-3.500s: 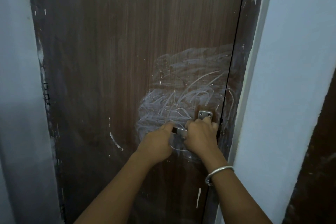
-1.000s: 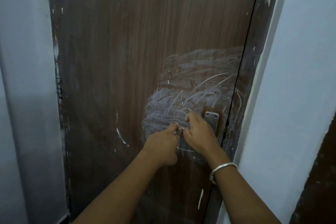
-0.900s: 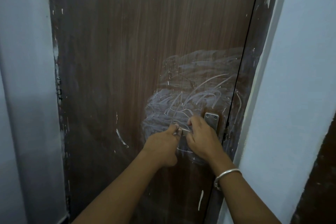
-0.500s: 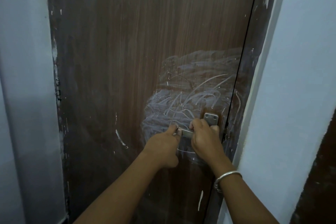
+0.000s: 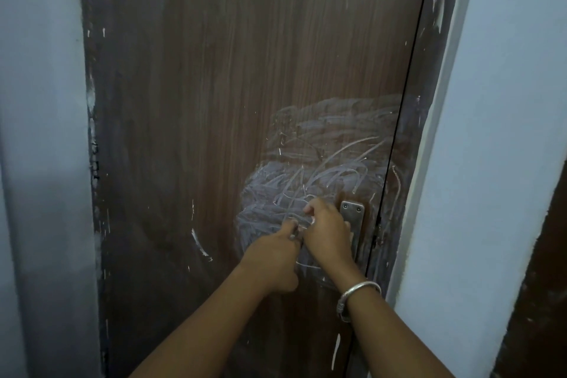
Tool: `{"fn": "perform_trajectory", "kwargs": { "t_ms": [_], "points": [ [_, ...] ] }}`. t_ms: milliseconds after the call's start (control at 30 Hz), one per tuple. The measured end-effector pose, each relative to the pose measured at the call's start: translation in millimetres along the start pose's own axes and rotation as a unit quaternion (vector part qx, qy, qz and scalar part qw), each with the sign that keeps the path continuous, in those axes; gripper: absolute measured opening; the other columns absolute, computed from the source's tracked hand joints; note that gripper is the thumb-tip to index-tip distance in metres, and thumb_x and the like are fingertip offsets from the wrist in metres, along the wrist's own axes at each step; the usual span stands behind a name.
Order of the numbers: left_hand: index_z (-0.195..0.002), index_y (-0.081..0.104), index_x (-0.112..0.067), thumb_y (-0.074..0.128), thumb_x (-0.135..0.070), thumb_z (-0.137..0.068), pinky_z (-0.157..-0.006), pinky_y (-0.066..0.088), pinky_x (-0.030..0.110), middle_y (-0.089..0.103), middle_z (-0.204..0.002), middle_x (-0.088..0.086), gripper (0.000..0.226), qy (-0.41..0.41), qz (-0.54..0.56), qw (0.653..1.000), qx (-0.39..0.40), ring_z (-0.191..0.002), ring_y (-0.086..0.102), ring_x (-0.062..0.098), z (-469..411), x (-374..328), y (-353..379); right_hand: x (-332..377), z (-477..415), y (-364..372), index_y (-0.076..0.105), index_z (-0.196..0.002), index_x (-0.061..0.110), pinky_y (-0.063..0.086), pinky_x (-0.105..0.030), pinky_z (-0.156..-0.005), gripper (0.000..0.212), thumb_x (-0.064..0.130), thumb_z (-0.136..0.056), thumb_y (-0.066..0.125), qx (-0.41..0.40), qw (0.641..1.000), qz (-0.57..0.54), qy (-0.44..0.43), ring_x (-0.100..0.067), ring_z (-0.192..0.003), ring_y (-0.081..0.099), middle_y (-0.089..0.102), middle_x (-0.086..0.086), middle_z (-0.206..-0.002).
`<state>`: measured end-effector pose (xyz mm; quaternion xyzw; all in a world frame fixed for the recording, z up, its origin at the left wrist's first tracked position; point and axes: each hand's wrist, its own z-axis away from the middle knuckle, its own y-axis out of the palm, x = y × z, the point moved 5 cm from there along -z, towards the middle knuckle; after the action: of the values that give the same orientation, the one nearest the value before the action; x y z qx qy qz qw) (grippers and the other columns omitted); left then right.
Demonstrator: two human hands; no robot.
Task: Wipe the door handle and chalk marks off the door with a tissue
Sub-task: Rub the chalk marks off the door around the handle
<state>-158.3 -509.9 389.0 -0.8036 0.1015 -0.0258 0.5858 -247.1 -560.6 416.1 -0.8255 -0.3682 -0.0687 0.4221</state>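
Brown wood-grain door (image 5: pixel 245 70), with white chalk marks (image 5: pixel 322 163) scribbled thick near its right edge, all round the metal door handle (image 5: pixel 352 216). Your left hand (image 5: pixel 273 261) has its fingers curled, pinching the lever's tip. Your right hand (image 5: pixel 328 233) is clamped over the lever right beside it, with a bit of white tissue (image 5: pixel 312 220) poking out. Silver bangle (image 5: pixel 357 293) on that wrist.

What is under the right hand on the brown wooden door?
The right hand covers most of the grey metal door handle; only its screwed plate and a lever sliver by the left hand show. A white scrap at its fingers may be tissue.
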Motion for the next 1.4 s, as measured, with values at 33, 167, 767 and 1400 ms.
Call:
{"fn": "perform_trajectory", "kwargs": {
  "t_ms": [33, 167, 767, 1400],
  "points": [
    [-0.137, 0.036, -0.012, 0.06, -0.018, -0.077, -0.082, 0.052, 0.037, 0.015, -0.146, -0.001, 0.065, 0.005, 0.006, 1.0, 0.002, -0.106, 0.055, 0.026, -1, 1, 0, -3, 0, -1, 0.045, -0.091, 0.031, 0.038, -0.032, -0.07, 0.024, 0.011, -0.083, 0.057, -0.006, 1.0, -0.027, 0.009, -0.021, -0.09, 0.052, 0.052, 0.003, -0.112],
    [-0.148, 0.014, -0.018, 0.056, -0.019, -0.081, -0.095, 0.046, 0.035, 0.011, -0.153, -0.006, 0.079, 0.027, 0.047, 0.999, 0.001, -0.127, 0.041, 0.021, -1, 8, -5, 0, -3, -16, 0.054, -0.095, 0.02, 0.041, -0.017, -0.062, 0.028, -0.003, -0.08, 0.055, -0.089, 0.992, -0.09, -0.024, -0.018, -0.088, 0.053, 0.049, -0.004, -0.112],
    [-0.148, 0.002, -0.01, 0.053, -0.02, -0.084, -0.109, 0.033, 0.042, 0.009, -0.156, 0.008, 0.082, -0.015, 0.017, 0.995, -0.1, -0.137, 0.026, 0.028, -42, 71, -90, 64, -86, 3, 0.009, -0.148, 0.001, 0.018, -0.041, -0.117, 0.066, 0.016, -0.091, 0.039, -0.002, 0.895, 0.32, -0.31, -0.036, -0.144, 0.002, 0.005, -0.018, -0.157],
    [-0.147, -0.009, -0.007, 0.055, -0.015, -0.081, -0.117, 0.017, 0.04, -0.012, -0.157, 0.009, 0.092, -0.027, 0.064, 0.995, -0.071, -0.145, -0.003, 0.022, -74, 89, -99, 82, -126, 15, 0.002, -0.149, 0.007, -0.007, -0.049, -0.115, 0.08, 0.05, -0.091, 0.036, 0.01, 0.799, 0.48, -0.362, -0.027, -0.145, -0.008, -0.011, -0.009, -0.158]
  ]
}}
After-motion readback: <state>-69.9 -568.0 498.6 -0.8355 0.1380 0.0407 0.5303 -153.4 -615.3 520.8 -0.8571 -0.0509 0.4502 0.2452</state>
